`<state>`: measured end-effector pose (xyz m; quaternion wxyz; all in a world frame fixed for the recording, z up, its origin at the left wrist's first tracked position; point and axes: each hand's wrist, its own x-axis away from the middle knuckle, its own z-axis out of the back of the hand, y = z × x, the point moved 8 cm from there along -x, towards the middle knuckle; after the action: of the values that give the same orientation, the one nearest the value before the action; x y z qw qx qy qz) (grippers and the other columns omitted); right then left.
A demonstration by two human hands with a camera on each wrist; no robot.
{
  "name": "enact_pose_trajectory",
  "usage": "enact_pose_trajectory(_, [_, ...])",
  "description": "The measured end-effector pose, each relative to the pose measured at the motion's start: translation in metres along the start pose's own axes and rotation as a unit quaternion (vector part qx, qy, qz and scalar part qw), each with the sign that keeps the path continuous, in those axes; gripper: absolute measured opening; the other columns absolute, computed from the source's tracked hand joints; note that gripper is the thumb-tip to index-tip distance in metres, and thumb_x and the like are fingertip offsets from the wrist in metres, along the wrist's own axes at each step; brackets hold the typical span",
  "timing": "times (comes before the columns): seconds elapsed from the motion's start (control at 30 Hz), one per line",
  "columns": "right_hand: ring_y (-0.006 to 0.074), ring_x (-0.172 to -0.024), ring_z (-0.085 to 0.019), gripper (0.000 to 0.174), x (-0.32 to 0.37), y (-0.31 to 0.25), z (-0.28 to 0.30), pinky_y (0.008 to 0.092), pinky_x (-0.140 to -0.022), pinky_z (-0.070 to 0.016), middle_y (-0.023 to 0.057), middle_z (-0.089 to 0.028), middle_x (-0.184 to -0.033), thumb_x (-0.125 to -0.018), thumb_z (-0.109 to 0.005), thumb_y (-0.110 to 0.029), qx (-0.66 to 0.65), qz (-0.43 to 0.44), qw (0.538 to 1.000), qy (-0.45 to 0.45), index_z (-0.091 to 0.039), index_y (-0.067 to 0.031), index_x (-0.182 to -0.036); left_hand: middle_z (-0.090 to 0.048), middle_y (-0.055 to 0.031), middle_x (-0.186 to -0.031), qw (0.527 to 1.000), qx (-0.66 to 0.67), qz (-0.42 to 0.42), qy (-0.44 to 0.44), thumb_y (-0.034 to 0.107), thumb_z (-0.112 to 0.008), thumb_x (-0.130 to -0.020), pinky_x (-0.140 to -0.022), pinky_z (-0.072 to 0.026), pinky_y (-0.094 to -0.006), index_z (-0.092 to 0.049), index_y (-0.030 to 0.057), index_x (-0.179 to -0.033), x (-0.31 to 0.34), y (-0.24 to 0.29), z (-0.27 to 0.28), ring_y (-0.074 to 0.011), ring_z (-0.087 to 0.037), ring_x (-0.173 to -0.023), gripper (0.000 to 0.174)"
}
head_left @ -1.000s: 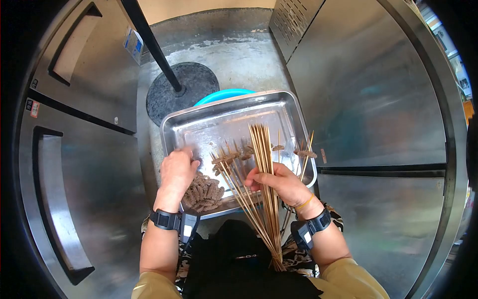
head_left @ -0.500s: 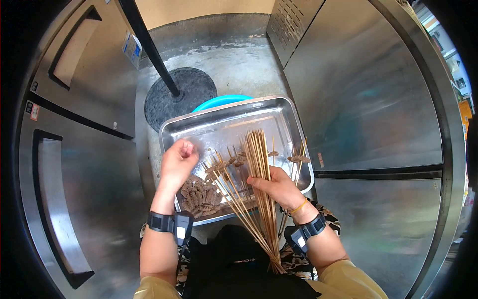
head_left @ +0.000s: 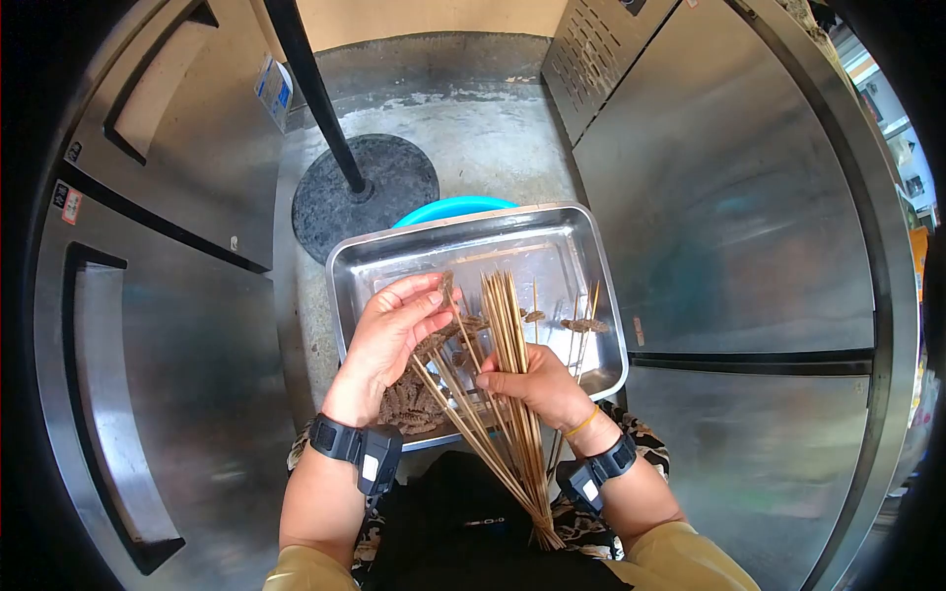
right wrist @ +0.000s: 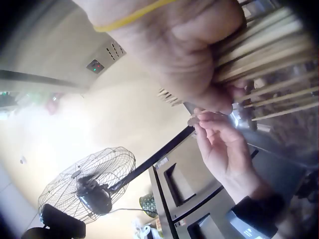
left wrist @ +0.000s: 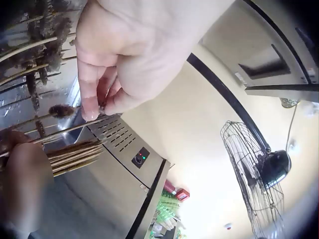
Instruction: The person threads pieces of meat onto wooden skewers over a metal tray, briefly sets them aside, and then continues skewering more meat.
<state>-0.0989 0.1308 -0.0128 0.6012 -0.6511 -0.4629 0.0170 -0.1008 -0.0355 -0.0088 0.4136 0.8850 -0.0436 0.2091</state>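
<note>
My left hand (head_left: pixel 379 330) pinches a brown, ridged piece of food (head_left: pixel 447 288) between thumb and fingertips, at the pointed end of a single skewer. My right hand (head_left: pixel 545 389) grips a thick bundle of bamboo skewers (head_left: pixel 505 320), points upward, the butt ends near my lap. Loaded skewers fan out on both sides of the bundle, with similar brown pieces (head_left: pixel 585 325) near their tips. Below my left hand a pile of brown pieces (head_left: pixel 412 406) lies in the near left corner of the metal tray (head_left: pixel 394 261), partly hidden by the hand and skewers.
A blue basin (head_left: pixel 458 207) shows behind the tray. Beyond it, a black pole stands on a round base (head_left: pixel 365 192). Steel cabinets (head_left: pixel 729 217) flank both sides. In the left wrist view a wire-caged fan (left wrist: pixel 254 174) appears.
The left hand has moved right from the tray's left side to the skewer tips, bringing a brown piece onto one. The right hand keeps hold of the bundle in nearly the same place.
</note>
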Motion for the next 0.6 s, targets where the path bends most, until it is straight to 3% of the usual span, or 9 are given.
enact_pose_trajectory(0.6, [0.0047,-0.067,-0.053,0.009,0.002,-0.002,0.002,0.0203,-0.061,-0.0443,-0.0022,-0.061,-0.073,-0.079,-0.07,-0.009,0.032,0.018,0.999,0.005,-0.064,-0.0037,-0.084,-0.063,-0.0096,-0.105,0.989,-0.113,-0.093,0.007,0.004,-0.059,-0.086,-0.081,-0.051,-0.0272,-0.06,0.0028,-0.112,0.001,0.011,-0.004,-0.0178,-0.061,-0.096,0.026])
